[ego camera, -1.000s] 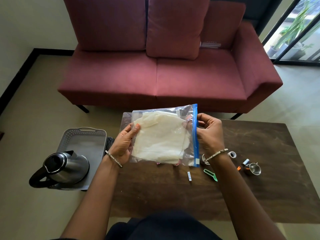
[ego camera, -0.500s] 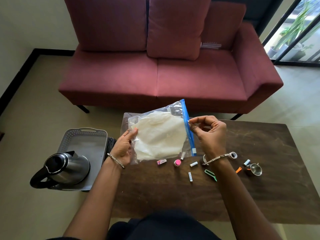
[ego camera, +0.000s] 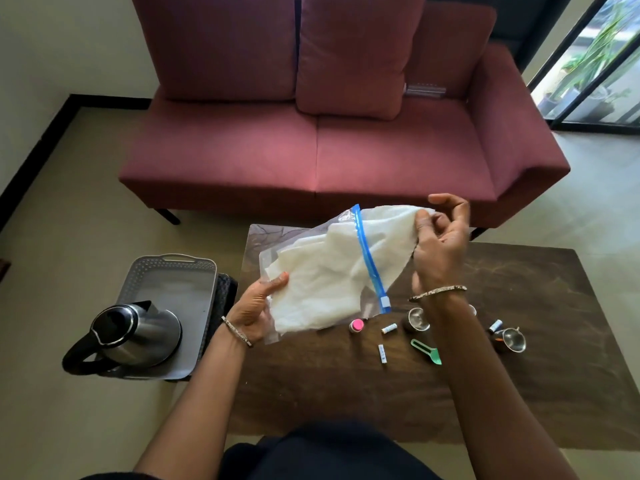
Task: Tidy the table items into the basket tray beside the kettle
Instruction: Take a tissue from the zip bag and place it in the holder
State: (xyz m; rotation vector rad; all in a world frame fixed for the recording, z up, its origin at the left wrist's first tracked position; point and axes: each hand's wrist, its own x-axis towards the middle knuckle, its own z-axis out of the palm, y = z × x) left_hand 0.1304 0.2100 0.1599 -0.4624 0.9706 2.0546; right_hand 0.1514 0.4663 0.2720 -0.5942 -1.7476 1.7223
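I hold a clear zip bag (ego camera: pixel 277 252) with a blue zip strip above the table's left end. My left hand (ego camera: pixel 258 308) grips the bag's lower left corner. My right hand (ego camera: pixel 441 244) pinches a white cloth (ego camera: pixel 325 282) that sticks partly out of the bag's mouth. The grey basket tray (ego camera: pixel 166 282) sits on a low stand left of the table, with the steel kettle (ego camera: pixel 133 332) on its near end. Small items lie on the dark wooden table (ego camera: pixel 519 393): a pink cap (ego camera: pixel 356 325), two white tubes, a green scoop (ego camera: pixel 427 351) and steel cups (ego camera: pixel 512 341).
A maroon sofa (ego camera: pixel 311 143) stands just beyond the table's far edge. Glass doors with plants behind them are at the upper right. The floor around the tray stand is beige tile.
The bag has tilted so its zip now runs diagonally. My right hand moved up and right, drawing the white cloth partly out through the bag's mouth. My left hand slid lower.
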